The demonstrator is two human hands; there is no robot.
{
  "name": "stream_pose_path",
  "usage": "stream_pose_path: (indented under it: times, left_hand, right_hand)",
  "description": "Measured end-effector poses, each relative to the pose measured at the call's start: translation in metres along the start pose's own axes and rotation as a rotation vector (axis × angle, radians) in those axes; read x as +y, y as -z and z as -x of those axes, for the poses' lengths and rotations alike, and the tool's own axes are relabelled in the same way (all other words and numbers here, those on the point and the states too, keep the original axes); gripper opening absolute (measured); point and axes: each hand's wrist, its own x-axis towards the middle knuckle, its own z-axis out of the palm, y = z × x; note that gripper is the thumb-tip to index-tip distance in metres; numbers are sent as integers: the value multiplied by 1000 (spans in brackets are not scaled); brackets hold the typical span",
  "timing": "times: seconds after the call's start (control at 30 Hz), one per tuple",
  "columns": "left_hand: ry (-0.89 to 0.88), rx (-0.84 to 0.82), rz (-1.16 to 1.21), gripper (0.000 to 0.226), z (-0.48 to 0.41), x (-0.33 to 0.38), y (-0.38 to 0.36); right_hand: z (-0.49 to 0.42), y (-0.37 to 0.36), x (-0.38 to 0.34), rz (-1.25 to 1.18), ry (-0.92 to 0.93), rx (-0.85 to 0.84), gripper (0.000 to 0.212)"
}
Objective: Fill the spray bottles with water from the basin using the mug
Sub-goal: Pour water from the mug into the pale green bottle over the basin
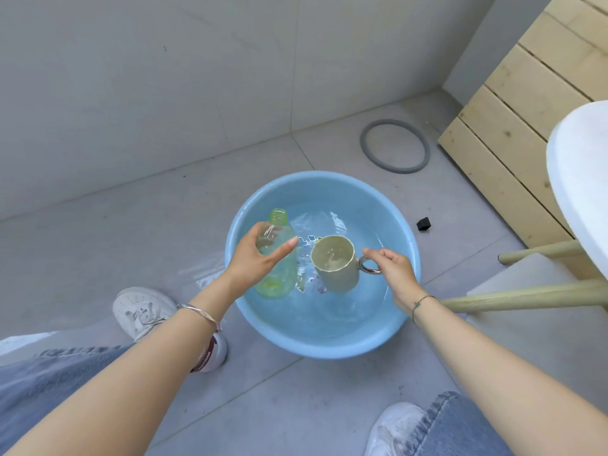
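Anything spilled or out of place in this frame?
Yes: a wet patch glistens on the floor tiles just left of the basin, beside the left hand gripping the bottle, likely spilled water. The right hand holds the mug over the basin.

Item count recorded.
One basin (316, 352), one bottle (285, 274) and one mug (336, 276) are counted at centre; one ring (364, 144) and one black block (423, 224) at 1 o'clock; two shoes (144, 309) (394, 429) at 7 and 5 o'clock.
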Motion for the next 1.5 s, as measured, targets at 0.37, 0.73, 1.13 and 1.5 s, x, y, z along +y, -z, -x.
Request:
stream_pose_path:
  times: [0.37,0.73,1.13,1.5]
  left_hand:
    - [-123,-129,-218,55,7,10,-7]
    - [-194,-116,-305,64,11,20,-22]
    - [-184,-109,-387,68,12,17,-30]
    - [-152,-105,-387,72,15,16,-32]
  right_hand:
    - [19,27,-72,-124,265,-5,47]
    - [39,48,-105,35,445,70,46]
    - [47,51,-109,133,499,98,43]
    - [54,52,-123,261,601,159,47]
